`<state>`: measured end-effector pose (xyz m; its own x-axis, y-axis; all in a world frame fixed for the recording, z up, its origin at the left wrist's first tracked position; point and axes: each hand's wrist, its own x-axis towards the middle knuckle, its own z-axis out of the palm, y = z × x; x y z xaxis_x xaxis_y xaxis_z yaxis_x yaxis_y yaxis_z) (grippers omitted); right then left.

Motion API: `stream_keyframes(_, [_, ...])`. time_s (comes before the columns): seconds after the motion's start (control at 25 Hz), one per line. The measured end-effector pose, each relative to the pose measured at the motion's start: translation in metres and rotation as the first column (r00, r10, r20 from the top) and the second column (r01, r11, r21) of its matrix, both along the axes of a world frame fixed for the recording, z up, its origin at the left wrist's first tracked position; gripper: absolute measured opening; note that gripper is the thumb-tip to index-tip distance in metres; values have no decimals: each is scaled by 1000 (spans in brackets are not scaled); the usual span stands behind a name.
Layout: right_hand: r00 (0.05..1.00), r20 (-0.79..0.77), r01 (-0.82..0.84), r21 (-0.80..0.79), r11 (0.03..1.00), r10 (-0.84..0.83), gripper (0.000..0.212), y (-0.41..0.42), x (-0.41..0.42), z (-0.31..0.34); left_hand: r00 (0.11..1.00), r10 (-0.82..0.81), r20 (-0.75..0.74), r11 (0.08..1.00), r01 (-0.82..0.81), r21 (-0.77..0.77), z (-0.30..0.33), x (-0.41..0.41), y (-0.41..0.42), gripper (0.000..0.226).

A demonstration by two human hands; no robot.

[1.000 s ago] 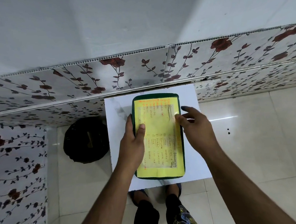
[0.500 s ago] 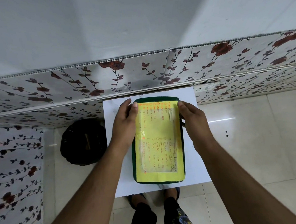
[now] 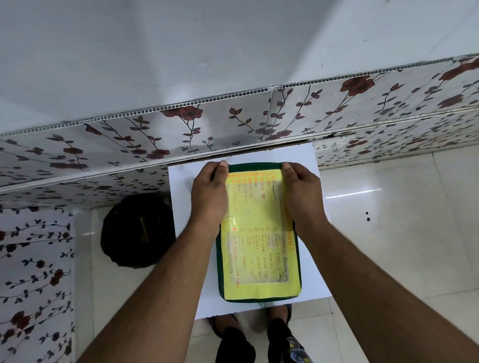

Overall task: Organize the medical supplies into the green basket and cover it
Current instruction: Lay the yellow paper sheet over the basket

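The green basket (image 3: pixel 220 270) stands on a small white table (image 3: pixel 182 185), closed by a lid (image 3: pixel 257 236) faced with a yellow sheet of handwritten orange and dark notes. Only the dark green rim shows around the lid. The basket's contents are hidden. My left hand (image 3: pixel 209 197) grips the lid's far left corner, thumb on top. My right hand (image 3: pixel 302 189) grips the far right corner the same way. Both forearms reach in from the bottom of the view.
A black bin (image 3: pixel 135 231) sits on the tiled floor just left of the table. A floral-patterned panel wall (image 3: pixel 228 125) runs right behind the table. Glossy floor tiles (image 3: pixel 406 226) lie to the right. My feet (image 3: pixel 259 319) are under the table's near edge.
Both hands slid from the lid's middle sides up to its far corners. The lid and basket stayed in place on the table.
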<state>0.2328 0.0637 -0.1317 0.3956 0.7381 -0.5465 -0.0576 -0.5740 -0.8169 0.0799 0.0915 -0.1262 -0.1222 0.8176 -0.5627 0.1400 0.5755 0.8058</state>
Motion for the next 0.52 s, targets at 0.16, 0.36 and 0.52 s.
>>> stream_keyframes(0.16, [992, 34, -124, -23, 992, 124, 35, -15, 8, 9, 998, -35, -56, 999, 36, 19, 7, -8, -15, 35])
stream_keyframes(0.36, [942, 22, -331, -115, 937, 336, 34, -64, 17, 14, 990, -131, -49, 990, 128, -57, 9, -36, -73, 22])
stream_keyframes(0.52, [959, 12, -280, -111, 954, 283, 27, -65, 15, 14, 994, -64, -84, 997, 60, -50, 6, -32, -75, 17])
